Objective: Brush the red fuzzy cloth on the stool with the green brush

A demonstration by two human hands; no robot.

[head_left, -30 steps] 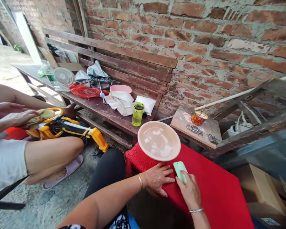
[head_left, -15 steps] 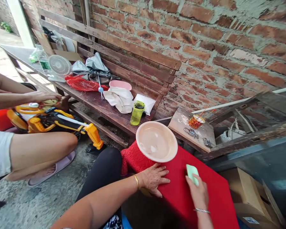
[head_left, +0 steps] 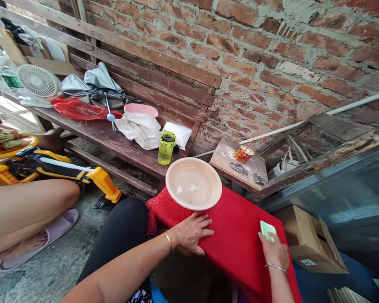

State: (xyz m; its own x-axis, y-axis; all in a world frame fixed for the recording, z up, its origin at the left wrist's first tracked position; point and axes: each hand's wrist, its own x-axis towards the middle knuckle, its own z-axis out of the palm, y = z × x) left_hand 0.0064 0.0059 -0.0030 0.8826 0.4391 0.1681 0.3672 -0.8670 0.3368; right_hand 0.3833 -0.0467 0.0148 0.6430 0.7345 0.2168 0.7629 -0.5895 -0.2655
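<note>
Red cloth (head_left: 233,235) covers a small table before me. Flat on its near left edge lies my left hand (head_left: 192,232), fingers spread, a gold bangle on the wrist. My right hand (head_left: 274,251), with a silver bracelet, is closed around a mint-green block with rounded corners (head_left: 268,231) and holds it against the cloth near the right edge. The block's underside is hidden, so I cannot tell its exact kind. Beyond my left hand a pale pink basin (head_left: 194,206) with water in it stands at the table's far left corner.
A wooden bench (head_left: 139,156) behind carries a yellow-green bottle (head_left: 166,148), white cloth (head_left: 139,130), red plastic bag (head_left: 78,110) and fan (head_left: 38,80). A paper cup (head_left: 244,154) and padlocks sit on a board. Right stands a cardboard box (head_left: 303,240). Another person's legs (head_left: 34,206) are at left.
My right hand has slid the mint-green block rightward across the red cloth. My left hand stays flat in place. The view has turned to the right.
</note>
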